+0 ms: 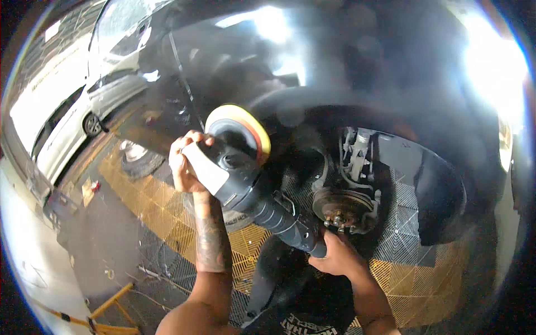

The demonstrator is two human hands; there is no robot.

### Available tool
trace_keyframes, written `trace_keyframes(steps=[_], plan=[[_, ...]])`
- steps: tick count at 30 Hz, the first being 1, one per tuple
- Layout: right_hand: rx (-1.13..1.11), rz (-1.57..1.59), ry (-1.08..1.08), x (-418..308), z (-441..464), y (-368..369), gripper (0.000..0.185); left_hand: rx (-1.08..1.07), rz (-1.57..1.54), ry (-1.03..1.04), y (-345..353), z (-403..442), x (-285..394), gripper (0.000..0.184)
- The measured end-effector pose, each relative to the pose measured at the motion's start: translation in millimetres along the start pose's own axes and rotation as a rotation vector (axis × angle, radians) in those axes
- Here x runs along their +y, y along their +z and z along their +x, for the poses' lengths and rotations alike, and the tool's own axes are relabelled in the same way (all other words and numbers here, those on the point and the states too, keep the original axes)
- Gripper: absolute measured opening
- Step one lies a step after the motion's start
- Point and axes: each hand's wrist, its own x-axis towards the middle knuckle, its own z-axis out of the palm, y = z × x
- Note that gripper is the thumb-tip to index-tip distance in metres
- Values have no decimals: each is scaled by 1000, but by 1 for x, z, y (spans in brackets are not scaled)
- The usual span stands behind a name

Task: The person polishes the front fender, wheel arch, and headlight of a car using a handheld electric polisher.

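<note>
A black polishing machine [268, 212] with a pale label slants across the middle of the view. My left hand [184, 162] is wrapped round its head, beside the round yellow and orange pad [240, 125]. Lower right, my right hand [338, 255] grips the end of the handle. The pad's face is turned toward the glossy black car panel [212, 72]; whether it touches the panel I cannot tell. Below the panel the wheel arch is open, with a bare brake hub [343, 209] showing its studs.
A removed wheel [139, 159] lies on the yellow and grey grid floor [167, 209] at the left. Farther back stands a white car [67, 134]. A yellow metal frame [111, 304] is at the lower left, near cables on the floor.
</note>
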Motion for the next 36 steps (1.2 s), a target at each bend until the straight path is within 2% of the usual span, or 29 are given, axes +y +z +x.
trace_keyframes(steps=[1,4,7,8,9,12,17,19,20,24,25,27,28,32,36], plan=[[-13,-60,67,3,1,2,56,-20,33,-1,-8,-3,1,42],[30,-77,-66,-12,12,0,56,-7,3,6,-26,-2,6,42],[-32,-60,-1,-34,43,11,57,-54,-109,-24,-52,17,15,41],[-44,-92,-21,-37,55,19,64,-83,-124,-37,-58,23,19,38],[-56,-85,-18,-35,65,29,64,-97,-49,-28,-67,28,22,35],[55,-64,-62,-17,91,58,79,-44,113,-1,-85,23,28,31],[4,-78,29,1,102,75,82,102,80,-43,-94,-11,24,25],[47,-139,0,21,107,85,76,62,53,-35,-104,-20,20,21],[-9,-151,16,27,112,85,82,73,48,-36,-107,-25,21,22],[19,-203,40,44,117,88,87,125,14,-20,-109,-42,19,24],[21,-202,41,49,118,88,87,168,98,-6,-107,-48,18,22],[53,-168,26,55,119,87,88,131,61,9,-104,-51,14,21],[88,-144,-16,61,121,90,80,91,59,12,-105,-52,14,19],[105,-197,-67,77,125,93,72,-22,119,22,-79,-43,12,15],[64,-208,-76,58,129,86,73,55,154,23,-105,-45,18,19]])
